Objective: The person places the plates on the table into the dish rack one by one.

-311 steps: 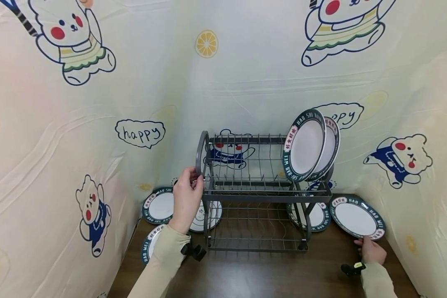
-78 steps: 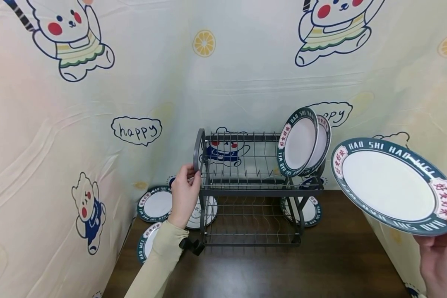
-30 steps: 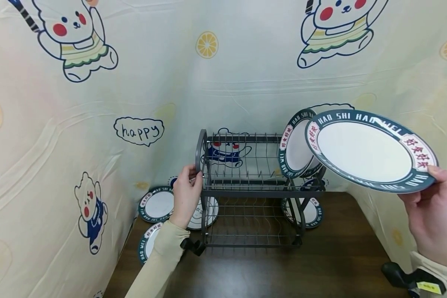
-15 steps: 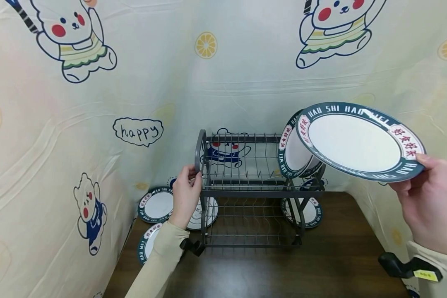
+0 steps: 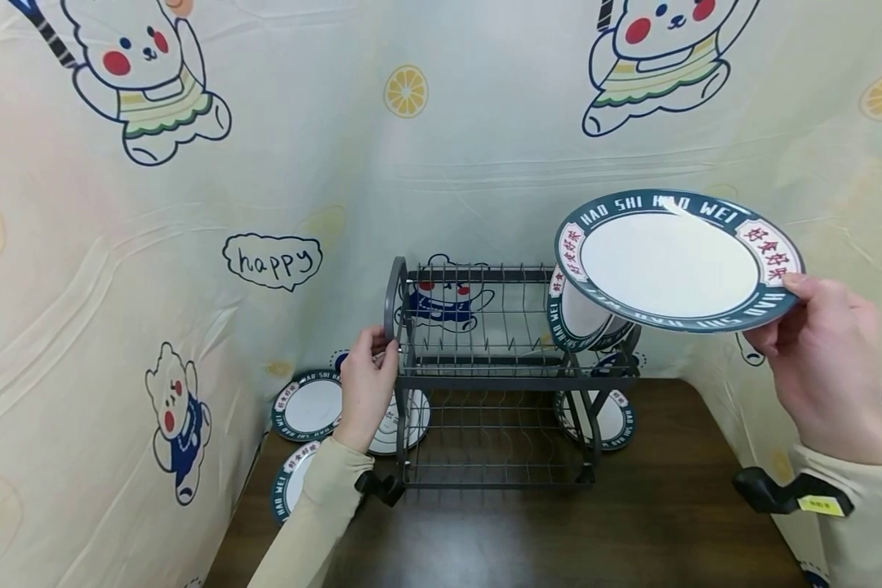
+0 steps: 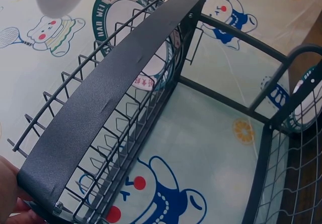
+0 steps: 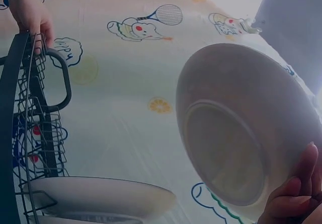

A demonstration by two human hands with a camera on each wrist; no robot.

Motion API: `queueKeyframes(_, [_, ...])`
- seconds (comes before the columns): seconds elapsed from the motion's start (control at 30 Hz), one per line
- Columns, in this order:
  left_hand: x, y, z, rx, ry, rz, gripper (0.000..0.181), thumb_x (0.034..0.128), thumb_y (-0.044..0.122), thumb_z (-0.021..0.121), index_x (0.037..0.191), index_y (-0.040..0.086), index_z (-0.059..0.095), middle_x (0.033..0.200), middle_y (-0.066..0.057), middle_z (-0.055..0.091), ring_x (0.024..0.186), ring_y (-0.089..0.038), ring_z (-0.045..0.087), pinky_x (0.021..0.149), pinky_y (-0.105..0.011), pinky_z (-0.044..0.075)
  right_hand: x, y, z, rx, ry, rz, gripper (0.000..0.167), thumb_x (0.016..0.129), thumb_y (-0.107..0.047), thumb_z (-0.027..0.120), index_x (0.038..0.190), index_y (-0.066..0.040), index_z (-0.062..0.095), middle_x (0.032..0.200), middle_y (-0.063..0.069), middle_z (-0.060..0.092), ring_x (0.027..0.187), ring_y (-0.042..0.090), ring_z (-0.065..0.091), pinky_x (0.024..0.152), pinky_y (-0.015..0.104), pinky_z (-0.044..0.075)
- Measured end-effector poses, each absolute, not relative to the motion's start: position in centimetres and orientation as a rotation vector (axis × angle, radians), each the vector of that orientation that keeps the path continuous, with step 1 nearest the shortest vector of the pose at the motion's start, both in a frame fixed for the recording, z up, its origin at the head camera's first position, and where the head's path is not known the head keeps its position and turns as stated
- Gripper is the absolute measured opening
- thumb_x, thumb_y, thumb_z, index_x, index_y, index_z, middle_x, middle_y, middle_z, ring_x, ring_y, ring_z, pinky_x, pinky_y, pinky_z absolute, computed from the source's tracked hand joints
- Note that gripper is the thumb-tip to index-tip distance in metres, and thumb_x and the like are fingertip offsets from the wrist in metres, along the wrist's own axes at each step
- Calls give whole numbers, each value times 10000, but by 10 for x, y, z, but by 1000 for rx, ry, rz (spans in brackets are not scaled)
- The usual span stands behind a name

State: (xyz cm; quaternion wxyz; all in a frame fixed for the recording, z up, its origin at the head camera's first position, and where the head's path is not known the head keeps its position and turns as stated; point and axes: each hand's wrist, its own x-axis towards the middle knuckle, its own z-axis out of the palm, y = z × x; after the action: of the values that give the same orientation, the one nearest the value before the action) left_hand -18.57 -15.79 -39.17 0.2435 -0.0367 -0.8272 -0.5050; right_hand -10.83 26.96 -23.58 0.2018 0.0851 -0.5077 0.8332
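Note:
A white oval plate with a dark green lettered rim (image 5: 669, 265) is pinched at its right edge by my right hand (image 5: 826, 367), tilted in the air in front of the rack's upper right end. Its pale underside (image 7: 226, 148) shows in the right wrist view. My left hand (image 5: 366, 388) grips the left end frame of the two-tier dark dish rack (image 5: 518, 382). Two plates (image 6: 123, 20) stand on edge at the right end of the upper tier, partly hidden behind the held plate in the head view.
On the brown table (image 5: 485, 539), plates lie at the left, one upper (image 5: 312, 406) and one lower (image 5: 292, 482). Another plate (image 5: 417, 420) lies behind the rack's left side, and one (image 5: 616, 420) behind its right. A patterned cloth (image 5: 485, 163) hangs around.
My right hand has lifted the plate from the table at the right and carried it leftward and up, over the standing plates in view. My left hand keeps its grip on the rack.

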Motion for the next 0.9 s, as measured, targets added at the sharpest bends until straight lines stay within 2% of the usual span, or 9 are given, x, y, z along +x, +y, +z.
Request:
queueKeyframes(0.13, [-186, -157, -392, -106, -2258, -1382, 210, 1042, 82, 602, 1227, -16, 624, 1139, -179, 678, 1073, -306, 702, 956, -429, 600, -112, 265, -233, 192, -1458, 2299, 307, 1098, -99, 478, 1115, 64, 737, 850, 133, 708, 527, 198, 482, 449, 225, 378])
queueKeyframes(0.2, [-186, -157, -393, -107, -2258, -1386, 211, 1042, 83, 602, 1228, -15, 623, 1141, -179, 678, 1073, -304, 701, 956, -430, 600, -115, 263, -231, 181, -1493, 2284, 304, 1093, -106, 498, 1067, 64, 749, 820, 122, 701, 536, 196, 491, 475, 218, 422])
queueKeyframes(0.4, [-185, -157, -393, -107, -2255, -1395, 206, 1043, 83, 602, 1224, -13, 625, 1137, -173, 677, 1068, -298, 699, 954, -424, 602, -125, 259, -224, 196, -1621, 2216, 329, 1080, -107, 522, 917, 71, 745, 693, 101, 639, 536, 202, 460, 495, 245, 380])
queueKeyframes(0.6, [-186, -157, -393, -110, -2256, -1392, 205, 1042, 81, 602, 1223, -14, 623, 1135, -175, 672, 1066, -296, 695, 953, -418, 603, -134, 253, -215, 171, -1763, 2120, 347, 1062, -121, 562, 812, 31, 748, 601, 72, 595, 520, 180, 475, 480, 216, 412])
queueKeyframes(0.73, [-187, -158, -393, -114, -2254, -1397, 206, 1043, 85, 600, 1224, -13, 623, 1138, -175, 671, 1068, -293, 694, 953, -409, 603, -137, 249, -206, 121, -1947, 1997, 349, 1059, -183, 588, 807, -33, 776, 605, 47, 593, 534, 167, 489, 490, 208, 401])
queueKeyframes(0.9, [-187, -158, -393, -116, -2248, -1401, 200, 1043, 83, 599, 1216, -12, 624, 1134, -171, 673, 1063, -290, 696, 954, -399, 602, -139, 243, -196, 55, -2245, 1705, 364, 1073, -266, 561, 810, -194, 802, 645, -8, 625, 583, 157, 540, 547, 190, 445])
